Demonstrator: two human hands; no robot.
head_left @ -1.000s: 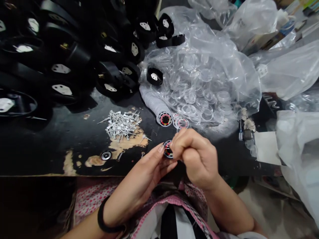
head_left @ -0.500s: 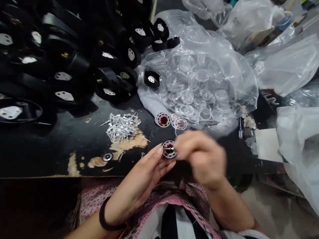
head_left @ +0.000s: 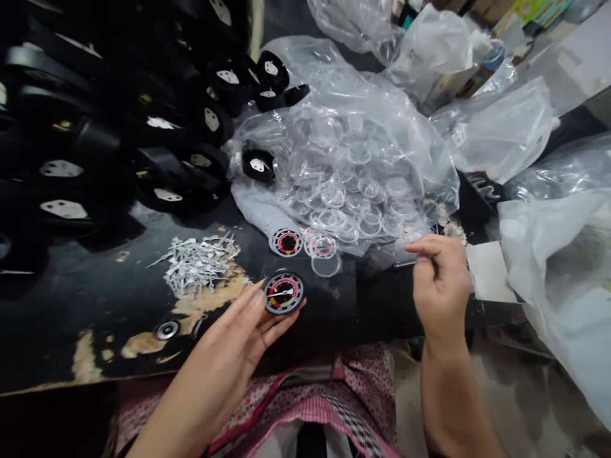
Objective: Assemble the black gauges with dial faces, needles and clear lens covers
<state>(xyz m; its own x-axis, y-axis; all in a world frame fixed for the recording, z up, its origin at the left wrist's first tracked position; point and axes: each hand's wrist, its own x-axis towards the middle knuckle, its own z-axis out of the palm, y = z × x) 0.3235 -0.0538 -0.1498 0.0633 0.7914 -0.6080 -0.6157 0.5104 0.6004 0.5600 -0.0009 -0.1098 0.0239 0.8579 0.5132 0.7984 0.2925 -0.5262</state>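
My left hand [head_left: 243, 324] holds a small round gauge [head_left: 284, 293] at its rim, thumb on top and fingers beneath. The gauge has a black dial with red and yellow markings and a white pointer lying across it. Off to the right, my right hand [head_left: 442, 280] is curled closed around a screwdriver [head_left: 405, 264]; only its dark shaft shows, pointing left, and the handle is hidden in the fingers. A row of stacked printed dials [head_left: 287, 242] lies just beyond the gauge, beside some clear round lenses [head_left: 326, 264].
White pointers [head_left: 198, 264] form a heap at left, with a metal ring-shaped part [head_left: 167, 329] nearer the edge. Many black gauge housings [head_left: 167, 159] crowd the back left. A clear bag of lenses [head_left: 348, 146] covers the middle back. More plastic bags [head_left: 501, 133] stand at right.
My right hand has left the gauge and moved right, closing on the screwdriver. My left hand still holds the gauge, now fully visible. The whole view has shifted and turned slightly.
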